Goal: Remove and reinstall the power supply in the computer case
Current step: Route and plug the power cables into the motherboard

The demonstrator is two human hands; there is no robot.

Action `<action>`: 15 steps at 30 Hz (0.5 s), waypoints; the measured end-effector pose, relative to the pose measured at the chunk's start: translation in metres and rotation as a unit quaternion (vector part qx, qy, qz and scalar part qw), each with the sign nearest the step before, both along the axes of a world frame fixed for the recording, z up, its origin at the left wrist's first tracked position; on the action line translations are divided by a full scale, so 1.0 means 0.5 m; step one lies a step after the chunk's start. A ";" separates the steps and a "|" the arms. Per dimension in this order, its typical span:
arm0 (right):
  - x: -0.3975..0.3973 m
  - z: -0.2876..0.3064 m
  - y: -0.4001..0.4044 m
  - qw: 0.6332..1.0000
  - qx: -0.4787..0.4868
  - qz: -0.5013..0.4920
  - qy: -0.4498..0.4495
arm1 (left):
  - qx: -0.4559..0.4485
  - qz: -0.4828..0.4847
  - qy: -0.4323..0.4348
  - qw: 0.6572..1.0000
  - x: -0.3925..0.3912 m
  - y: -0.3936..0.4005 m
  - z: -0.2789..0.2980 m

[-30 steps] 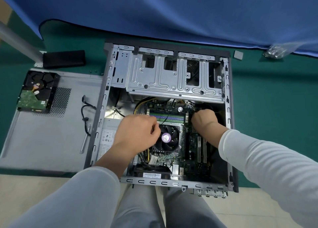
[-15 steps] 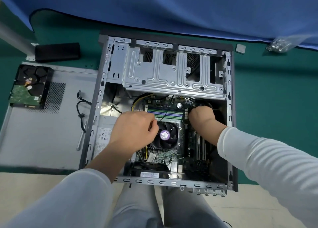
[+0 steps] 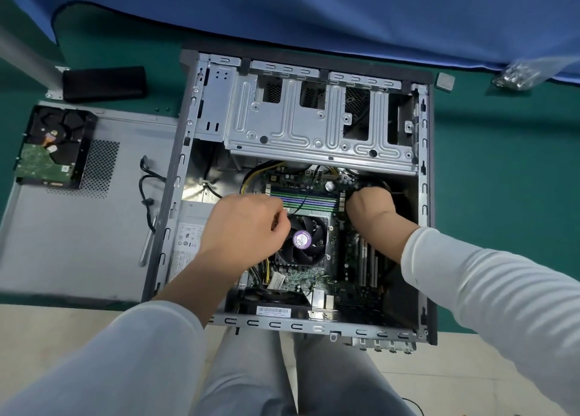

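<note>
**A:** Why is your computer case point(image 3: 301, 195) lying flat on the green surface point(image 3: 502, 195)?

**B:** With the side panel point(image 3: 78, 243) off and set to its left, you look straight down on the motherboard point(image 3: 342, 271), so both hands can reach in from above. A bare hard drive point(image 3: 51, 147) rests on the far left corner of that panel, out of the way.

**A:** Where's the power supply?

**B:** The power supply point(image 3: 188, 243) sits at the left wall of the case, a plain grey metal box with a white printed label, partly under your left forearm. I'd judge it is still seated.

**A:** And your hands?

**B:** Your left hand point(image 3: 248, 230) is curled, thumb against fingertips, just left of the CPU fan point(image 3: 306, 239). It seems to pinch a thin black wire, but I cannot tell for sure. Your right hand point(image 3: 370, 206) is fisted down near the right end of the memory slots point(image 3: 306, 200), fingers hidden; likely on a connector, though I cannot tell what it holds.

**A:** What about materials?

**B:** The drive cage point(image 3: 317, 123) at the far side is stamped, ribbed sheet steel with sharp cut-outs. The yellow and black cables point(image 3: 251, 177) are flexible and loop loosely. The fan is black plastic with a round purple sticker.
</note>
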State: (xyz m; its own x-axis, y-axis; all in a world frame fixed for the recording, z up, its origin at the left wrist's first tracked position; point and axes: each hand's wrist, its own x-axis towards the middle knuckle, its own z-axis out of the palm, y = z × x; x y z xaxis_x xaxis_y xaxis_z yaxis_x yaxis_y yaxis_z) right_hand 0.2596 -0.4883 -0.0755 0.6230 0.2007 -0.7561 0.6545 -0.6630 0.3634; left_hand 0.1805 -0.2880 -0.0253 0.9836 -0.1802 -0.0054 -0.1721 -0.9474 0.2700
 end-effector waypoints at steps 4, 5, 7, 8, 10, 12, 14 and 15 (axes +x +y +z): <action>-0.006 -0.009 0.009 0.996 0.023 -0.084 0.012 | 0.001 0.004 -0.002 1.000 0.001 0.000 0.000; -0.007 -0.009 0.014 0.995 0.023 -0.094 0.013 | 0.001 0.004 -0.003 1.000 0.002 0.000 0.001; -0.002 0.000 0.015 0.996 0.023 -0.082 0.004 | 0.001 0.002 0.000 1.000 0.001 0.000 0.002; -0.001 0.006 0.011 0.998 0.023 -0.059 -0.008 | 0.001 0.002 0.001 1.000 0.000 -0.001 0.002; -0.003 0.013 -0.001 0.999 0.033 -0.018 -0.028 | -0.003 0.005 0.006 1.000 0.000 -0.001 0.002; -0.003 0.017 -0.004 0.998 0.059 -0.011 -0.032 | -0.007 0.013 0.008 1.000 0.000 -0.001 0.002; 0.001 0.020 -0.003 0.997 0.074 -0.021 -0.029 | -0.012 0.015 0.007 1.000 0.001 -0.001 0.001; 0.003 0.021 -0.002 0.996 0.077 -0.029 -0.028 | -0.014 0.014 0.009 1.000 0.000 -0.001 0.001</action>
State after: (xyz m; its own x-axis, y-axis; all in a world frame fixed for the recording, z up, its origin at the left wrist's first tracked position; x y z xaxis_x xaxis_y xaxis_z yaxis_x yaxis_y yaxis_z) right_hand 0.2611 -0.4895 -0.0651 0.6779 0.2729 -0.6826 0.5941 -0.7503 0.2901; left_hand 0.1807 -0.2884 -0.0250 0.9880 -0.1531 -0.0186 -0.1406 -0.9438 0.2991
